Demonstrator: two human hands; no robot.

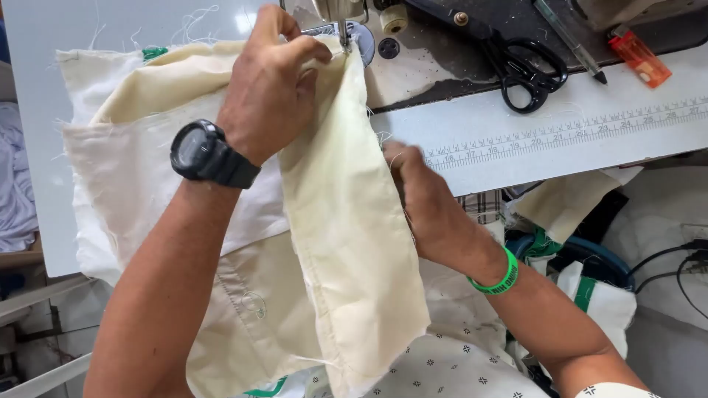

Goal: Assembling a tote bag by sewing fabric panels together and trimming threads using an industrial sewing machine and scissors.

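Table edge (472, 177), hands (269, 92) pinching cloth (346, 221)

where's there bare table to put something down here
The far-left tabletop beyond the cream fabric is bare apart from loose threads. A bare strip lies just below the ruler markings. It is crowded behind the ruler: scissors, pen, orange lighter. The left hand and right hand fill the middle.
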